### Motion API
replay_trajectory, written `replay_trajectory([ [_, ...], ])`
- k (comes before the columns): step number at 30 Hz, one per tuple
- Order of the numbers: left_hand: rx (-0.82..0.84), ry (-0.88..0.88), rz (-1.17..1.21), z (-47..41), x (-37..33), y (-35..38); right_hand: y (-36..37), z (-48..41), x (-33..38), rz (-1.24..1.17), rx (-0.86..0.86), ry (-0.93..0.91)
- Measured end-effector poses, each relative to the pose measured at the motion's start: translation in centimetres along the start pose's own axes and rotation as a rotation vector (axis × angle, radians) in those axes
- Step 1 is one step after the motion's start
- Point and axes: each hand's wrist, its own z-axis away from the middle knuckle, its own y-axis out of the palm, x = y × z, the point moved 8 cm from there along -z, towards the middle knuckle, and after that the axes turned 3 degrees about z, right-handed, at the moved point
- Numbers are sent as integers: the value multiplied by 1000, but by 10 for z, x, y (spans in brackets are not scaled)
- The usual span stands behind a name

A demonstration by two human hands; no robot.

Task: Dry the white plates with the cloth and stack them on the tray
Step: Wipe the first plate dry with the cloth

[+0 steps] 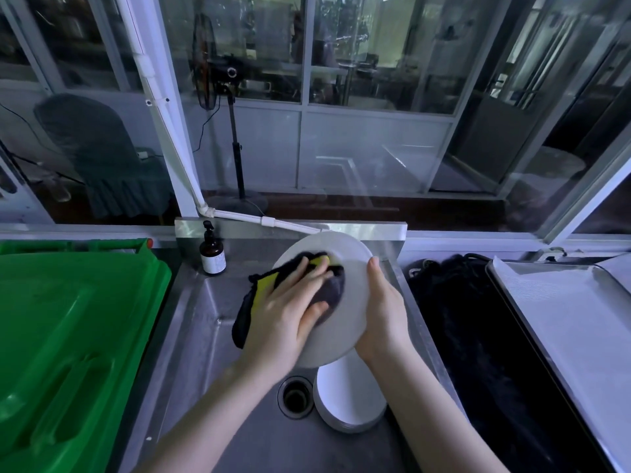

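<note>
A green bin (pixel 68 336) stands at the far left, and a brown pump bottle (pixel 212 254) sits on the sink's (pixel 205 336) back corner. Over the basin, the left hand (pixel 286 312) presses a black and yellow cloth (pixel 263 291) flat against a tilted white plate (pixel 348 268), fingers (pixel 314 271) spread on the cloth. The right hand (pixel 384 319) grips the plate's right rim. Below, a stack of plates (pixel 348 401) rests in the sink beside the drain (pixel 295 397). The metal tray (pixel 573 322) lies on the desk at the right.
</note>
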Motion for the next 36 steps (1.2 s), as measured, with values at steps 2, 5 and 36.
replay_trajectory([
  [2, 28, 98, 22, 21, -10, 5, -4, -5, 10, -26, -26, -14],
  [5, 8, 18, 78, 31, 4, 8, -5, -9, 19, -7, -13, -54],
  [36, -94, -359, 145, -7, 57, -9, -26, 11, 9, 129, -7, -35],
])
